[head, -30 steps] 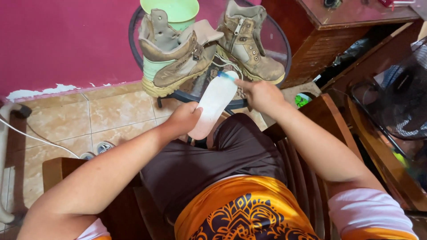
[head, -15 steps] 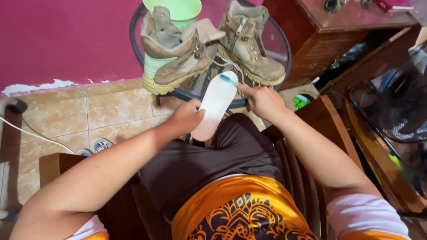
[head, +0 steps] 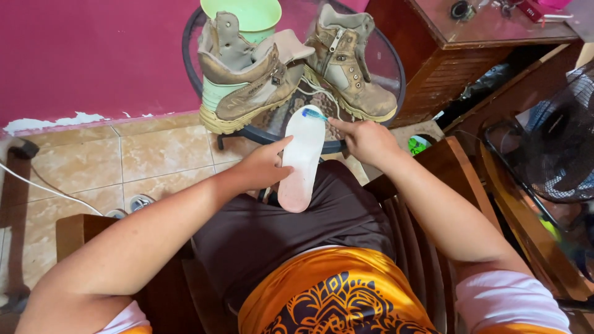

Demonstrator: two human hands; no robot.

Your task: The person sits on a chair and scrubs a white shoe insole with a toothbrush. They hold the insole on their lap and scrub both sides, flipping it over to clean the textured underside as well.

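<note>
Fingers of the left hand (head: pixel 263 168) pinch the white insole (head: pixel 302 156) at its long edge over the lap, while the right hand (head: pixel 365 139) grips a small toothbrush (head: pixel 315 114) at its toe; the insole looks light, thin and bendy, best held mid-edge.

A single head-worn camera looked steeply down from above the seated person's lap, facing forward toward the round glass tabletop (head: pixel 396 74). It sat close: both forearms filled the lower frame, with the tiled floor (head: pixel 93 167) left of the tabletop.
</note>
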